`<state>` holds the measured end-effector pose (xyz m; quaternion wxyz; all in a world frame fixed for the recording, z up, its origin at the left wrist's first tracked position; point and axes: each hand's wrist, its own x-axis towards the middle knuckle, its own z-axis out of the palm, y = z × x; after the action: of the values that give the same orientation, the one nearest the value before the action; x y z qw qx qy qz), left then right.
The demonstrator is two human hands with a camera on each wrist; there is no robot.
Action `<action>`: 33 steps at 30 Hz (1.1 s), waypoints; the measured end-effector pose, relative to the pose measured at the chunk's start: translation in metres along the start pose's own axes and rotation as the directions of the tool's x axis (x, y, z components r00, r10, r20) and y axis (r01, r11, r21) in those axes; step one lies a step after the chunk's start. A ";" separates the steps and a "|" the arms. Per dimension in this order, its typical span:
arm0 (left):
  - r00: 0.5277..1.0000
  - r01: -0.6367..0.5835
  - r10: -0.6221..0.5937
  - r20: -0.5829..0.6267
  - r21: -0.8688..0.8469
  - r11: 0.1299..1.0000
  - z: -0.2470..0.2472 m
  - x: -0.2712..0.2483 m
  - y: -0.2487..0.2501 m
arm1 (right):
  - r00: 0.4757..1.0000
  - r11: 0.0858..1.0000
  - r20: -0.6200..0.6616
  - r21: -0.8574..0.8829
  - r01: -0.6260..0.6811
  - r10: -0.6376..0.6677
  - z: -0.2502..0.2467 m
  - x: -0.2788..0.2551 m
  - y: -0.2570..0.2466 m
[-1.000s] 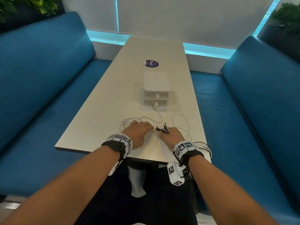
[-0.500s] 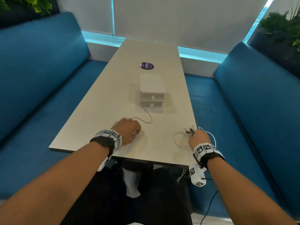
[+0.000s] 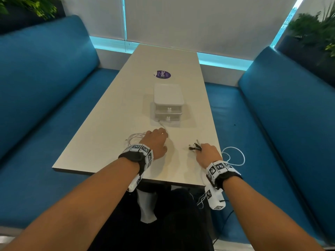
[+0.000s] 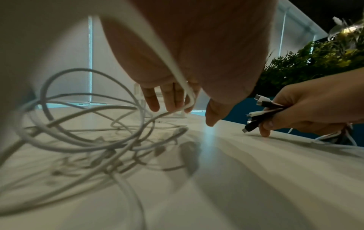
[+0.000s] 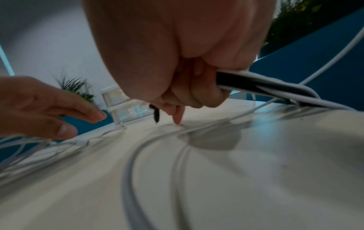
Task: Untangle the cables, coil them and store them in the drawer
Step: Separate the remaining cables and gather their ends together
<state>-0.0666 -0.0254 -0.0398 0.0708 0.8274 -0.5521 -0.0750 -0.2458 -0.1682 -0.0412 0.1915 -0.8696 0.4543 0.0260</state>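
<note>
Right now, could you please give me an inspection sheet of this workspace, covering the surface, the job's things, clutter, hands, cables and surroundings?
Surface: long pale table between two benches.
Job's things: white two-drawer unit mid-table, both drawers closed; loose white cable tangle by the left hand.
Clutter: purple round sticker beyond the drawer unit.
Hands: left hand over the tangle, fingers straight, a white strand running under the palm; right hand grips a bunch of black and white connector ends.
Cables: a white loop hangs past the table's right edge; one strand reaches the lower drawer front.
Surroundings: blue benches on both sides, plants behind, blinds at the far end.
</note>
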 end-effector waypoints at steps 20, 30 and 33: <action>0.997 -0.026 0.004 0.071 0.314 0.949 0.026 0.004 0.022 | 0.991 0.801 0.119 0.586 -0.126 0.069 0.013 0.006 -0.026; 0.998 -0.021 0.020 -0.064 -0.022 1.000 0.021 0.001 0.023 | 0.999 0.706 0.040 0.706 -0.052 0.034 0.012 0.001 -0.050; 0.997 -0.027 0.017 -0.076 -0.125 0.992 0.021 -0.004 0.026 | 0.999 0.719 -0.032 0.694 0.041 -0.026 0.017 0.000 -0.062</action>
<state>-0.0954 -0.0326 -0.0553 0.1445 0.8173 -0.5523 -0.0780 -0.1944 -0.1304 -0.0379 0.4992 -0.7428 0.4171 -0.1582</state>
